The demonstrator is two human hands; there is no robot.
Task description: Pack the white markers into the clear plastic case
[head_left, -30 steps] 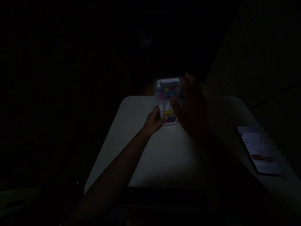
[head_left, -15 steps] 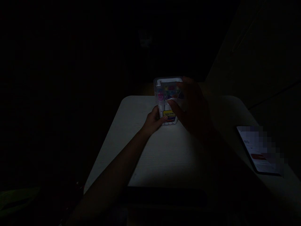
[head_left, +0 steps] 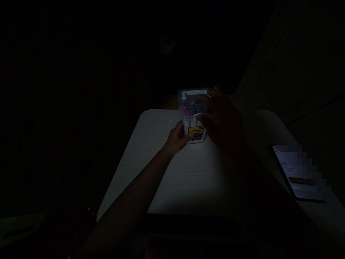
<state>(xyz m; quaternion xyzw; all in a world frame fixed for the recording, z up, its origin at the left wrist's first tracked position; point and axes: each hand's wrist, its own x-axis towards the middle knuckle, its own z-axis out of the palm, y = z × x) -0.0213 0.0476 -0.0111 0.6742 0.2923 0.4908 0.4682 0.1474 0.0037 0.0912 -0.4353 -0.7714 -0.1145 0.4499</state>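
Note:
A clear plastic marker case stands upright near the far edge of the table, with a white handle on top and a yellow and dark label on its front. White-bodied markers show through its wall, along with coloured parts in its upper section. My left hand is closed round the lower left side, its thumb lying over the label. At the upper right, my right hand has its thumb at a white clasp on the front and its fingers bent over the lid by the handle. This hand is deep in shadow and hides the case's right side.
The pale wood-grain table has rounded far corners. A phone with a lit, partly blurred screen lies near the right edge. Darkness covers most of the surroundings; a greenish thing shows at the lower left.
The case has shifted very slightly to the right in view. My right thumb has moved a little rightward at the clasp. My left hand keeps its hold.

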